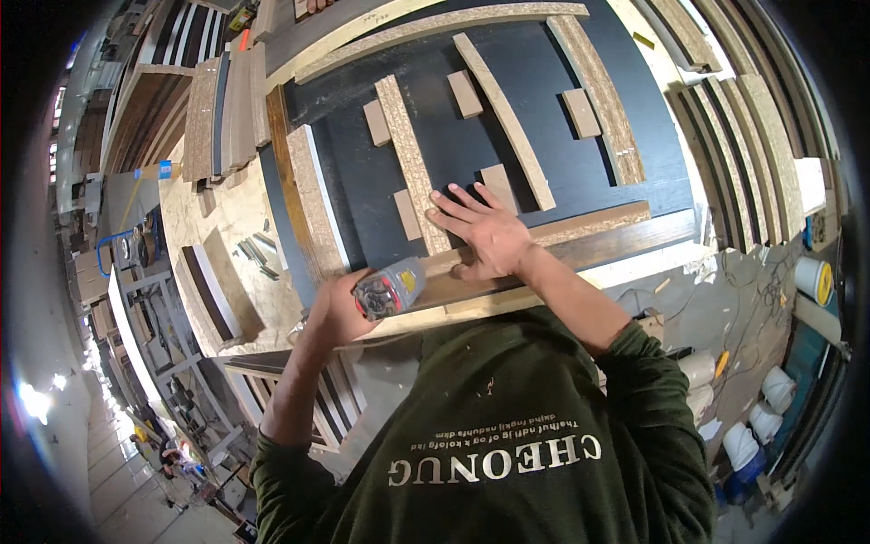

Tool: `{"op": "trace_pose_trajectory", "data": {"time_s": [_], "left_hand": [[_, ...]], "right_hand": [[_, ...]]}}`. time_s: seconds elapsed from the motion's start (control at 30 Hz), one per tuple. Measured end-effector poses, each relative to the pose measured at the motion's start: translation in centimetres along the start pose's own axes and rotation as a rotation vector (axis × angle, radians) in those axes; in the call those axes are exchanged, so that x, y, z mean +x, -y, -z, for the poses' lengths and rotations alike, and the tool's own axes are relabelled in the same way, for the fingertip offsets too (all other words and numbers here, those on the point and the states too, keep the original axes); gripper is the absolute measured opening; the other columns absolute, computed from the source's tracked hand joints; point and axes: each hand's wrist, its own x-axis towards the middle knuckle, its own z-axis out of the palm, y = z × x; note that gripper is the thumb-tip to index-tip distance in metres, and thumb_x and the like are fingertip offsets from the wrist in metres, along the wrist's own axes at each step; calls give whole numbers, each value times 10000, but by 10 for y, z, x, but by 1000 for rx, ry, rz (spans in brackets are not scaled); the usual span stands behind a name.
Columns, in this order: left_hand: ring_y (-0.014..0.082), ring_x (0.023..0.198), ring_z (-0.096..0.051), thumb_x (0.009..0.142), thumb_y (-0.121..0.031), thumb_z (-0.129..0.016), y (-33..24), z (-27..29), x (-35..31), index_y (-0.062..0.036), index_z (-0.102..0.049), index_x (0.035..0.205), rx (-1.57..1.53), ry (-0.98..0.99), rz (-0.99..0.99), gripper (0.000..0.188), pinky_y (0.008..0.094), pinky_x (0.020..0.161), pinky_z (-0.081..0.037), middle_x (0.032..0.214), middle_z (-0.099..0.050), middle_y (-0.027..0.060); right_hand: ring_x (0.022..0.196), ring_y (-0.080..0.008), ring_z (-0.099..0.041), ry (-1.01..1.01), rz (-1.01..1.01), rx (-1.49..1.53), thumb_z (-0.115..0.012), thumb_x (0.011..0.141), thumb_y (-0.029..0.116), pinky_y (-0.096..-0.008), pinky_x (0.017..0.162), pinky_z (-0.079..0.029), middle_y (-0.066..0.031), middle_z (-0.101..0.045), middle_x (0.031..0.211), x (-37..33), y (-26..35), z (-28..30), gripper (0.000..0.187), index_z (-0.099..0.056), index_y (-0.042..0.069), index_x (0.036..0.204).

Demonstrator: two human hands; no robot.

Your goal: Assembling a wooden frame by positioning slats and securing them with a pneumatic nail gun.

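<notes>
My left hand [337, 306] is closed round what looks like a grey nail gun [399, 283] with a yellow label and a red and black end. The tool rests at the near edge strip [589, 226] of a wooden frame laid on a dark panel [349, 172]. My right hand [489, 239] is flat with fingers spread, thumb by the near strip. Its fingertips reach the near end of an upright chipboard strip [412, 163]. Another chipboard strip [504, 122] runs beyond, and small blocks [497, 188] sit beside the strips. The tool's tip is hidden.
Stacked boards stand at the right [725, 163] and at the left [231, 113]. Small metal pieces [260, 254] lie on the bench's left side. White buckets [740, 444] are on the floor at lower right. Another person's hand [313, 4] shows at the far edge.
</notes>
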Motion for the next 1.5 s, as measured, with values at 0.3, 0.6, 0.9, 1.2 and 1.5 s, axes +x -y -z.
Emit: {"op": "trace_pose_trajectory", "data": {"time_s": [0.3,0.6,0.9,1.2,1.5], "left_hand": [[371,817,-647,607,-288,-801,21,-27,11,-12,-654,997,87,-59,0,500,402,752,-508,861,-673,183],[389,843,-622,586,-291,-807,17,-27,12,-35,-661,1022,189,-51,83,526,423,792,-496,903,-671,181],[390,810,-625,576,-309,-821,2,-27,16,-29,-656,979,67,-38,8,518,437,740,-484,850,-663,183],[373,807,-643,567,-300,-832,1,-31,20,8,-653,1015,193,-9,4,572,423,749,-507,848,-667,195],[368,825,-645,592,-241,-799,-20,-30,25,10,-640,1070,161,-36,10,562,421,758,-504,883,-669,202]], "right_hand": [[1420,-297,-207,39,-18,6,-699,676,458,-469,1171,-135,-92,-240,1538,0,-2,0,900,-354,109,1431],[1414,-298,-222,34,-24,-19,-688,684,453,-465,1171,-138,-103,-263,1527,1,0,5,888,-358,101,1429],[1425,-290,-198,76,-35,-11,-682,703,471,-457,1177,-125,-90,-242,1538,1,0,7,886,-347,108,1438],[1427,-287,-190,81,-30,22,-697,695,470,-451,1177,-129,-86,-239,1540,1,0,7,911,-330,107,1445],[1426,-293,-196,65,-25,2,-702,695,459,-457,1174,-129,-99,-248,1534,-1,-2,7,908,-329,98,1440]]}}
